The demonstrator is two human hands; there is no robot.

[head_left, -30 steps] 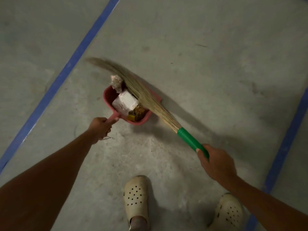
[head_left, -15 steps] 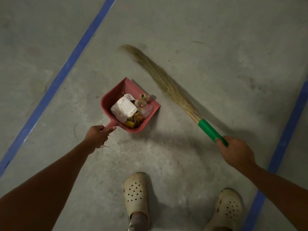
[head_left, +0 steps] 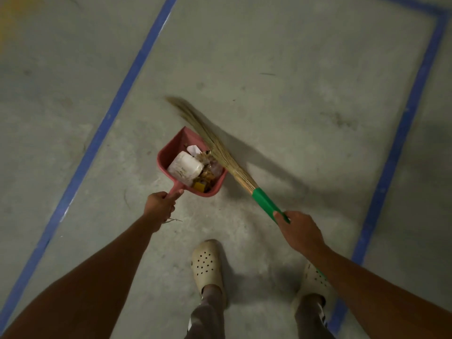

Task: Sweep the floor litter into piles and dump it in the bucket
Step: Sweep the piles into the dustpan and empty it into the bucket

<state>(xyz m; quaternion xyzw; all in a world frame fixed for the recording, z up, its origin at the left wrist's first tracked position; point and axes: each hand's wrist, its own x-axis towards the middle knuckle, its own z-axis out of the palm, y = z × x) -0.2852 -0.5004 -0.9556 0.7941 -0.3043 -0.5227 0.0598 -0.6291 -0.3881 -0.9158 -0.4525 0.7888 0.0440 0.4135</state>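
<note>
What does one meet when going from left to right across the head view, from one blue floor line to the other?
Left blue floor line → left hand → red dustpan → green broom grip → right hand → right blue floor line.

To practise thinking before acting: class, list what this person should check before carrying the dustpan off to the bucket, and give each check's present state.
1. Left hand grips the dustpan by its handle: ok.
2. Litter sits inside the pan: ok.
3. Right hand grips the broom by its green handle: ok.
4. Bristles clear of the pan: not ok, they lie across its right edge.
5. Bucket's place known: cannot tell, none in view.
</note>
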